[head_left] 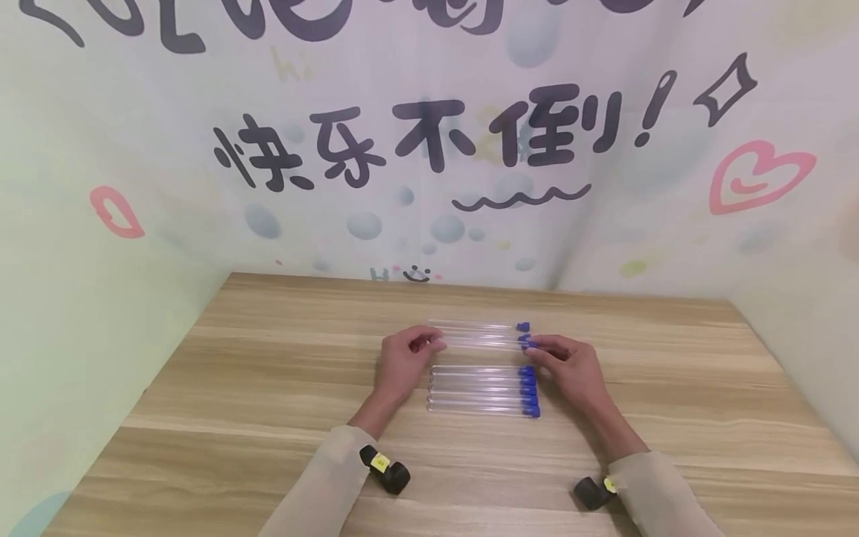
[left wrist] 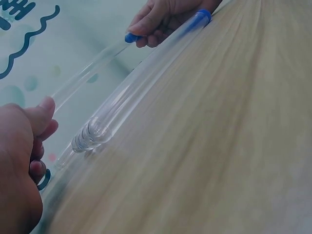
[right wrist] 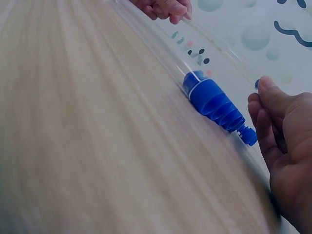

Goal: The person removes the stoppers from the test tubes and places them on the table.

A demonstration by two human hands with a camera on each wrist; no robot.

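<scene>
A: Your left hand (head_left: 403, 362) pinches the clear tube (left wrist: 91, 70) at one end, your right hand (head_left: 570, 369) its blue cap (left wrist: 130, 37); the tube spans between them.
B: Pinch lightly, ends aligned, clear of the row of capped tubes (head_left: 479, 390) nearer you.

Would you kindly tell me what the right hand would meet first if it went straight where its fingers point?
Past the tube it pinches, the right hand would probably meet the left hand, though depth is unclear.
</scene>
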